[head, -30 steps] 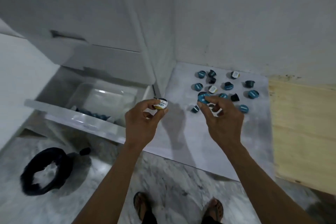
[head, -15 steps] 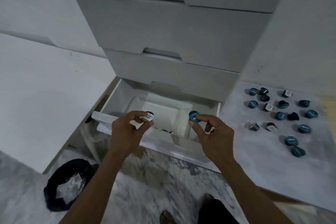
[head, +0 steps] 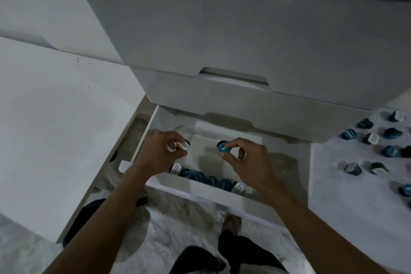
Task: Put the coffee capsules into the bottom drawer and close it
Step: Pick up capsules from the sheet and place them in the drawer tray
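Two hands over the open bottom drawer point(head: 195, 196), each pinching one capsule. Largest first: white drawer unit point(head: 222, 40), upper drawers closed; bottom drawer pulled out, front panel nearest the camera. Inside, a row of coffee capsules point(head: 206, 179) lying against the front wall, mostly blue, white-lidded ones at either end; rest of drawer floor bare as far as visible. Outside, to the right, loose capsules point(head: 378, 151) scattered on a pale floor sheet point(head: 344, 184), well apart from the drawer.

Left hand point(head: 155, 153) gripping a white-lidded capsule point(head: 183, 144) between thumb and fingertips. Right hand point(head: 244, 160) gripping a blue capsule point(head: 223, 146) likewise.

Judged step: release into the drawer. Best done low, over bare floor behind the row, fingers opened only once clear of the side walls, to prevent bounce-out. Many capsules outstanding; closing not yet due.
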